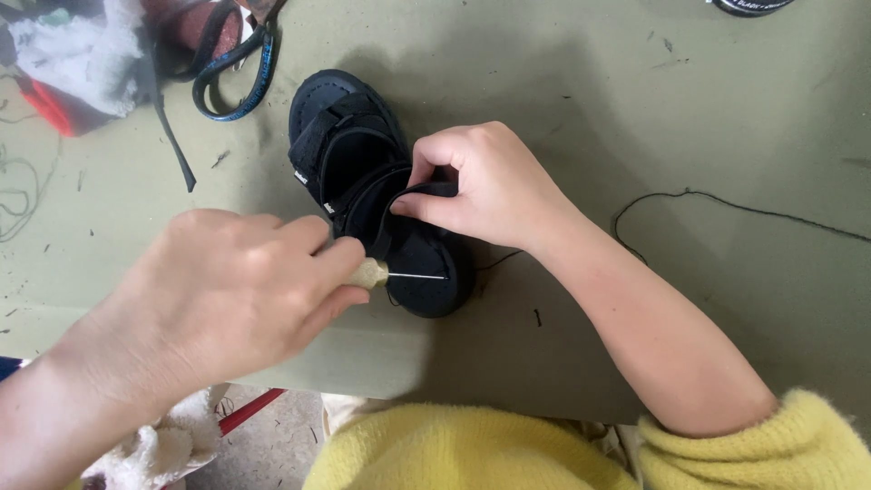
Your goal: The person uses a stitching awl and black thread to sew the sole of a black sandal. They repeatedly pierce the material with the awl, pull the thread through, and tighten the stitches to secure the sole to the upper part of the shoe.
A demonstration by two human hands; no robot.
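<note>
Centrally in frame, the left hand [227, 290] grips an awl [399, 273], mid-stitch on a black sandal [363, 154]; the right hand [481, 186] pinches its heel strap [426, 190]. Pushing through likely needs steady pressure.

The left hand [238, 289] hides most of the awl handle [370, 272], and a black strap [751, 5] at one o'clock is cut off.

light: soft, even | shadows: faint around hands | focus: sharp | glare: none
</note>
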